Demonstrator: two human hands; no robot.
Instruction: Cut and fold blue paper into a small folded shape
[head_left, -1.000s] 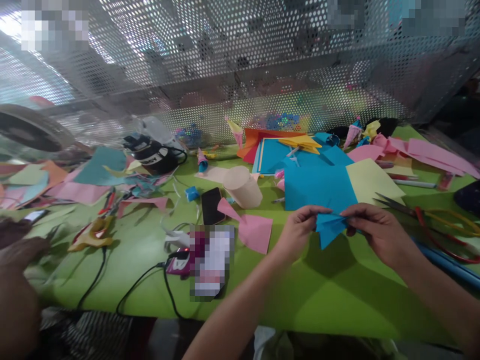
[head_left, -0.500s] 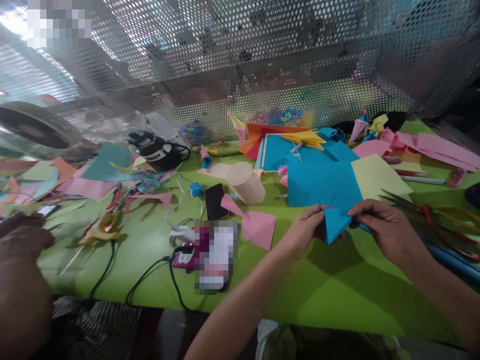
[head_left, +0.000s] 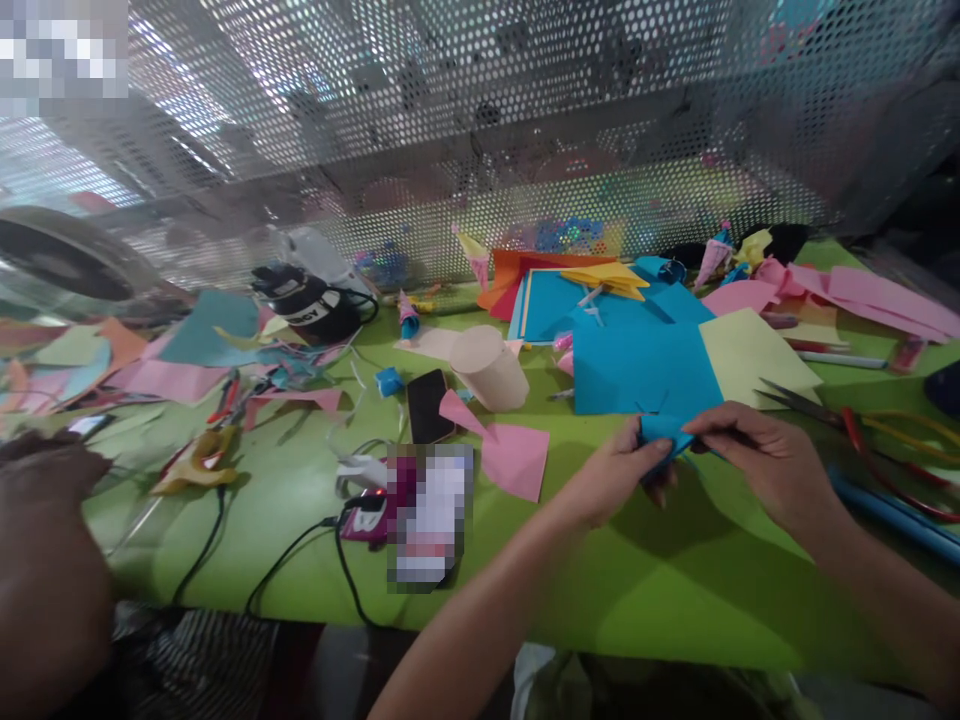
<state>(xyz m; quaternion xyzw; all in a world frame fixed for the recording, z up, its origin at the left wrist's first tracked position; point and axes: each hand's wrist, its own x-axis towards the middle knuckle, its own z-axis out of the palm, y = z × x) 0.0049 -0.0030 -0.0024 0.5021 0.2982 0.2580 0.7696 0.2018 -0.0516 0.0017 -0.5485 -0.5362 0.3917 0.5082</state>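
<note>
A small folded piece of blue paper [head_left: 666, 436] is held up between both hands over the green tabletop. My left hand [head_left: 626, 470] grips its left side, thumb laid across the front and fingers curled beneath. At its upper right corner, my right hand [head_left: 739, 440] pinches the paper between thumb and fingertips. Just behind the hands lie a larger blue sheet [head_left: 641, 365] and a pale yellow sheet [head_left: 757, 350]. Red-handled scissors [head_left: 855, 440] rest to the right of my right hand, blades pointing left.
Left of my hands are a pink paper piece [head_left: 517, 460], a cream paper cylinder [head_left: 491, 368], a dark phone [head_left: 430, 405] and a cabled power bank [head_left: 367, 520]. A yellow glue gun [head_left: 199, 460] lies farther left, near another person's hand [head_left: 52, 470]. Perforated metal [head_left: 450, 130] stands behind.
The blue paper, earlier showing a flat triangular face, is now turned and more folded over. My left thumb has moved across its front. The view has shifted slightly.
</note>
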